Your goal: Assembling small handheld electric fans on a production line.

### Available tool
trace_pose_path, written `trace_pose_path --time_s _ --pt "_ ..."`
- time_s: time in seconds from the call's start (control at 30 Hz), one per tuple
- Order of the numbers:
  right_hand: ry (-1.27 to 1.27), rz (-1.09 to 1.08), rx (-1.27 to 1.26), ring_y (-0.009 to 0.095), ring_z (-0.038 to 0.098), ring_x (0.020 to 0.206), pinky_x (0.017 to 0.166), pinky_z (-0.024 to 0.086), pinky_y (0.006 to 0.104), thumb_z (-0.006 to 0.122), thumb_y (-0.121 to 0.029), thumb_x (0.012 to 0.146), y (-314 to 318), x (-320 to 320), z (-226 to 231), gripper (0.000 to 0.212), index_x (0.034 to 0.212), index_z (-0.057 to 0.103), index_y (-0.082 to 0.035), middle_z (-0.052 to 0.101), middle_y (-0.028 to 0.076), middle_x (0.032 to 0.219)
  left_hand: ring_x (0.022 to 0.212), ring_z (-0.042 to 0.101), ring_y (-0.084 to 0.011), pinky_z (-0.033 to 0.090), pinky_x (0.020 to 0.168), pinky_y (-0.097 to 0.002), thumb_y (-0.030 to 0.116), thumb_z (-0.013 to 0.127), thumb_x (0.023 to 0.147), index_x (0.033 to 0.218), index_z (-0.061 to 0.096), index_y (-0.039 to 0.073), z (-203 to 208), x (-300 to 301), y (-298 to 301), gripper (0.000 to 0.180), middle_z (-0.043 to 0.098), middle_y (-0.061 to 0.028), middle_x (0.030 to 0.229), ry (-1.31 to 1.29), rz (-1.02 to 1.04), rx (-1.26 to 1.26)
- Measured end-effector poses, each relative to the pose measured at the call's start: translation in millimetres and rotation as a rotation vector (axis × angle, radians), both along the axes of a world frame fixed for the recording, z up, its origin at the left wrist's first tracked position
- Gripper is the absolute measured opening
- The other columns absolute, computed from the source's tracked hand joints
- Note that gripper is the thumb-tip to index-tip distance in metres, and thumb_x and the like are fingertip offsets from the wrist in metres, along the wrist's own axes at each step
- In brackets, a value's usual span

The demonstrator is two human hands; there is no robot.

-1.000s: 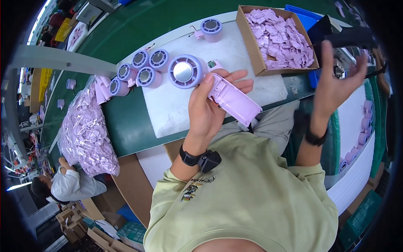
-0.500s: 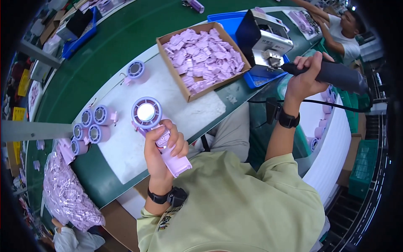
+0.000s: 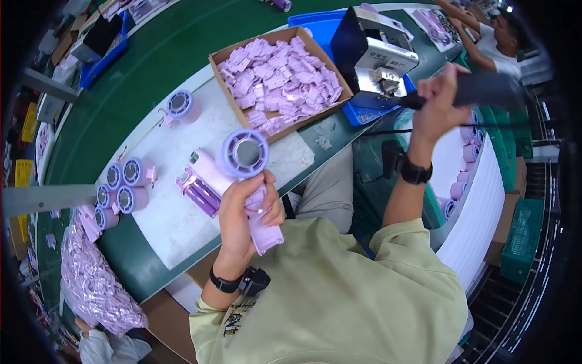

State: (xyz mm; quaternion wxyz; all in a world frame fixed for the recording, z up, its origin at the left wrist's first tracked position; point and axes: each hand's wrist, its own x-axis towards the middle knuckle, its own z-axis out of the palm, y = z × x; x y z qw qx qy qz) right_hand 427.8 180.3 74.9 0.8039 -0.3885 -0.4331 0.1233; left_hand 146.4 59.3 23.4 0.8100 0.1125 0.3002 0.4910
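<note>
My left hand (image 3: 248,209) is closed around a lilac handheld fan (image 3: 245,153), its round grille facing up and its handle jutting out below my fingers. Beside its head, a lilac piece (image 3: 212,170) and a shiny purple cylinder (image 3: 201,193) show; how they join the fan is hidden. My right hand (image 3: 441,103) grips a black electric screwdriver (image 3: 485,91), somewhat blurred. Its tip is close to the front of a black and silver screw feeder (image 3: 385,60); whether they touch I cannot tell.
An open cardboard box (image 3: 291,127) holds many small lilac parts. Several fan heads (image 3: 132,199) stand at the left, another fan unit (image 3: 182,106) farther back. A clear bag (image 3: 100,285) of lilac parts lies left. A lined bin (image 3: 479,206) is at the right. A co-worker (image 3: 497,45) sits far right.
The fan in my left hand has tilted and shifted right, bringing the lilac piece and purple cylinder into view. The screwdriver has swung slightly upward and left with my right hand.
</note>
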Motion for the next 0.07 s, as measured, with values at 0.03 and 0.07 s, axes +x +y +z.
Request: trace_pose_path --time_s 0.03,0.07 --pt "0.035 0.002 0.015 0.008 0.042 0.045 0.046 0.04 0.0251 0.06 -0.011 0.093 -12.6 -4.6 4.6 0.013 0.099 0.054 -0.001 0.048 0.001 0.06 0.047 0.038 -0.0121 0.031 0.045 -0.0266 0.021 0.049 0.095 0.1 0.051 -0.002 -0.6 2.3 0.2 0.024 0.042 -0.0049 0.063 0.005 0.018 -0.016" --pt "0.041 0.022 -0.004 0.008 0.042 0.045 0.046 0.04 0.0251 0.06 -0.011 0.093 -12.3 -9.4 0.1 0.013 0.099 0.054 -0.001 0.048 0.001 0.06 0.047 0.039 -0.0124 0.032 0.045 -0.0265 0.021 0.05 0.095 0.102 0.051 -0.003 -1.7 6.0 3.1 0.025 0.042 -0.0051 0.063 0.013 0.0 -0.008"
